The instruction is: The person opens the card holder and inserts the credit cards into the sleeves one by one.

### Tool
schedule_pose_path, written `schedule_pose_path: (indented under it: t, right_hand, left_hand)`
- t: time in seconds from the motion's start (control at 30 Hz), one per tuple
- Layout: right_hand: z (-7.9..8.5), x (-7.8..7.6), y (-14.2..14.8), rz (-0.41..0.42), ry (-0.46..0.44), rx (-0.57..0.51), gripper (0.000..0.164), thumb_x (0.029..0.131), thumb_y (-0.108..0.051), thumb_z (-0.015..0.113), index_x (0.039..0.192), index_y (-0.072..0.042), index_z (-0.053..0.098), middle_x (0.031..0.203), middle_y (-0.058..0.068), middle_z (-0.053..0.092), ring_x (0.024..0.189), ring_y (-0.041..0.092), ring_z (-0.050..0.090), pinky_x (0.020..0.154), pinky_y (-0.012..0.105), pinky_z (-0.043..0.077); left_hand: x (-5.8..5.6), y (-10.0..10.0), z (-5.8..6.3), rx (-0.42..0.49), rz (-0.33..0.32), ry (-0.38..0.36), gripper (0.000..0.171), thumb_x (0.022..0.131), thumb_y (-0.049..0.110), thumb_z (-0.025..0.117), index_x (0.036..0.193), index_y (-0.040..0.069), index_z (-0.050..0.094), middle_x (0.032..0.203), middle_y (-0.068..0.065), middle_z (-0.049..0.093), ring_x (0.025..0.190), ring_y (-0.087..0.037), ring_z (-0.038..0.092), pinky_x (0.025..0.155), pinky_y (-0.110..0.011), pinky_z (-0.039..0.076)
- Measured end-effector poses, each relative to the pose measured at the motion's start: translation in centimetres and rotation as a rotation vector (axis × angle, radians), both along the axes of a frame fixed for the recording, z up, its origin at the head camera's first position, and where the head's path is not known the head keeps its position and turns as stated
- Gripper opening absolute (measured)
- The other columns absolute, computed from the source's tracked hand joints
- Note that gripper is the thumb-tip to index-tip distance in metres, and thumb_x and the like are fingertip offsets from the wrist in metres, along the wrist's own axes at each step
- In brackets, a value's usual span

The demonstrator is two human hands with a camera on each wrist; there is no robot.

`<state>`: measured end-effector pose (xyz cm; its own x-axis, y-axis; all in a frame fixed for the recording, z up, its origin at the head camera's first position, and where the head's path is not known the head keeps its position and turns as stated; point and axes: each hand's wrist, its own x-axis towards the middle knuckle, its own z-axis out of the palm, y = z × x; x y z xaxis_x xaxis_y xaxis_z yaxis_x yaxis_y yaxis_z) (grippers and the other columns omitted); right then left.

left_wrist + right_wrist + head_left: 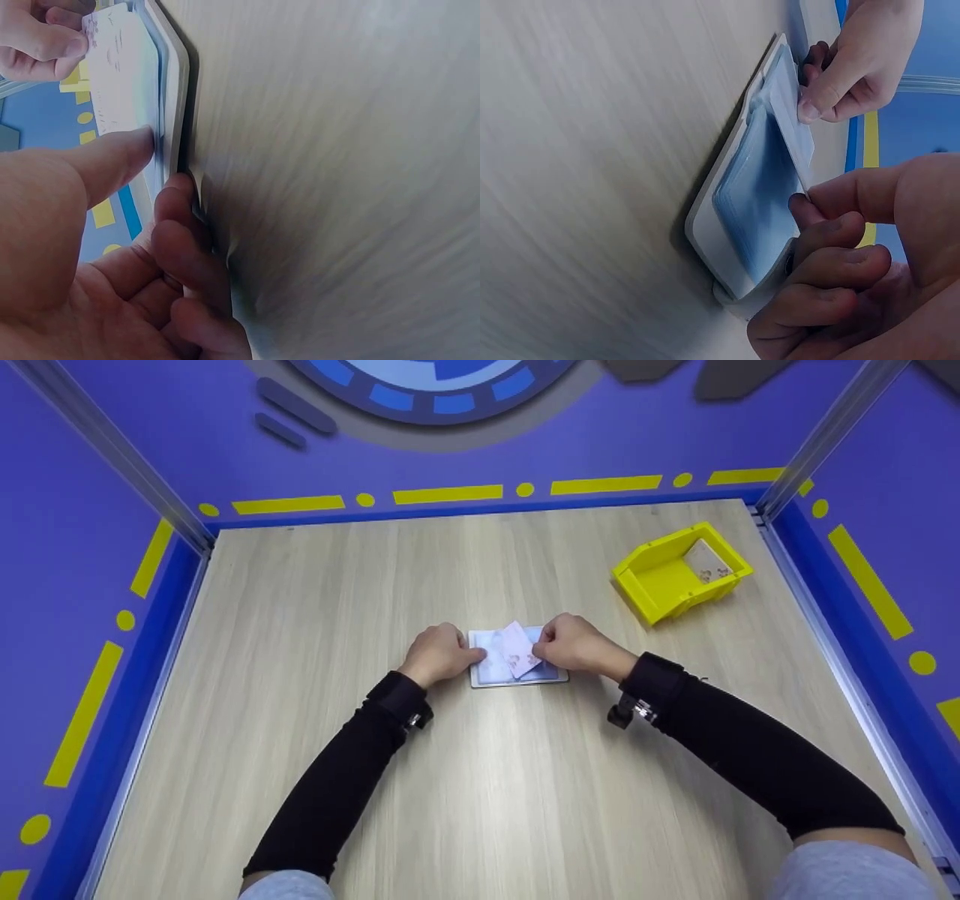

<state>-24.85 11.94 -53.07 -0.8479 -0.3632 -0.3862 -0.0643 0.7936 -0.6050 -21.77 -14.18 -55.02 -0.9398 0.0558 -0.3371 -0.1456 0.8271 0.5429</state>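
Observation:
A card holder point(480, 681) with a pale cover and clear bluish plastic sleeves point(754, 184) lies open on the table. My left hand point(437, 654) grips its left edge; in the left wrist view the thumb presses on the sleeves and the fingers curl against the cover's edge. Between thumb and forefinger my right hand point(574, 643) pinches a pale card point(516, 651) with small brownish marks. That card lies tilted over the sleeves, its lower corner near the holder's front edge. Whether part of it sits inside a sleeve, I cannot tell.
A yellow bin point(656, 585) stands at the back right of the wooden table point(337, 585), with a similar pale card point(705, 559) inside. Blue panels with yellow dashes point(448, 495) rise behind and on both sides.

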Motion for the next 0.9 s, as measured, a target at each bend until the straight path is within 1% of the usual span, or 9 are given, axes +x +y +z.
schedule_pose_path:
  t: [0.2,0.4,0.57,0.6,0.7,0.8,0.83,0.9]
  right_hand:
    - [-0.1,0.1,-0.6,0.017,0.007,0.014,0.022,0.096,-0.023,0.069,0.077,-0.013,0.071,0.068,-0.006,0.055,0.066,0.013,0.053,0.059,0.027,0.040]
    - [-0.2,0.3,-1.1,0.031,-0.001,0.025,0.021,0.097,-0.023,0.071,0.078,-0.013,0.072,0.070,-0.006,0.057,0.070,0.014,0.055,0.063,0.028,0.042]
    - [-0.3,0.4,-1.6,0.043,0.011,0.019,0.024,0.098,-0.023,0.072,0.075,-0.015,0.070,0.069,-0.006,0.057,0.071,0.014,0.055,0.065,0.028,0.042]
    - [-0.3,0.5,-1.7,0.046,0.013,0.020,0.025,0.098,-0.023,0.072,0.074,-0.015,0.070,0.069,-0.007,0.056,0.070,0.014,0.055,0.065,0.028,0.042]
    - [-0.4,0.5,-1.9,0.053,0.012,0.021,0.027,0.097,-0.024,0.072,0.072,-0.017,0.068,0.067,-0.008,0.054,0.069,0.013,0.053,0.064,0.028,0.041]
    - [-0.6,0.6,-2.0,0.057,0.007,0.017,0.029,0.097,-0.025,0.072,0.069,-0.018,0.066,0.064,-0.009,0.052,0.067,0.012,0.051,0.063,0.028,0.039]
    - [-0.7,0.6,-2.1,0.056,0.004,0.017,0.029,0.097,-0.025,0.073,0.069,-0.018,0.066,0.064,-0.009,0.051,0.066,0.012,0.051,0.063,0.028,0.039]
    - [-0.8,0.6,-2.1,0.055,0.000,0.020,0.029,0.097,-0.025,0.073,0.069,-0.017,0.067,0.063,-0.009,0.050,0.065,0.012,0.050,0.062,0.028,0.038]
  left_hand:
    - [0.1,0.1,0.0,-0.008,-0.002,0.006,0.051,0.097,0.048,0.082,0.063,0.021,0.055,0.062,0.009,0.048,0.063,-0.015,0.048,0.059,-0.030,0.035]
    - [0.1,0.1,0.0,-0.014,-0.006,0.020,0.052,0.097,0.047,0.082,0.061,0.021,0.054,0.061,0.009,0.047,0.062,-0.015,0.048,0.058,-0.030,0.034]
    - [0.1,0.1,0.0,-0.009,-0.006,0.014,0.051,0.098,0.047,0.080,0.062,0.021,0.054,0.061,0.009,0.048,0.062,-0.015,0.047,0.058,-0.030,0.034]
    - [-0.4,-0.3,-1.1,-0.002,-0.013,0.028,0.052,0.097,0.050,0.080,0.062,0.021,0.054,0.061,0.009,0.048,0.061,-0.014,0.047,0.057,-0.030,0.034]
    - [-0.4,-0.3,-1.1,-0.005,-0.011,0.026,0.051,0.098,0.050,0.079,0.063,0.021,0.055,0.062,0.009,0.049,0.062,-0.014,0.047,0.058,-0.031,0.035]
    - [-0.3,-0.3,-1.1,-0.011,-0.013,0.030,0.052,0.098,0.051,0.080,0.063,0.021,0.055,0.063,0.009,0.048,0.062,-0.014,0.048,0.058,-0.030,0.034]
    - [0.1,0.1,0.1,-0.021,-0.006,0.015,0.051,0.098,0.048,0.080,0.064,0.021,0.055,0.063,0.008,0.048,0.062,-0.015,0.048,0.058,-0.031,0.035]
    - [0.1,0.1,0.1,-0.027,-0.005,0.016,0.051,0.098,0.049,0.080,0.064,0.021,0.054,0.063,0.008,0.048,0.062,-0.015,0.048,0.058,-0.030,0.034]
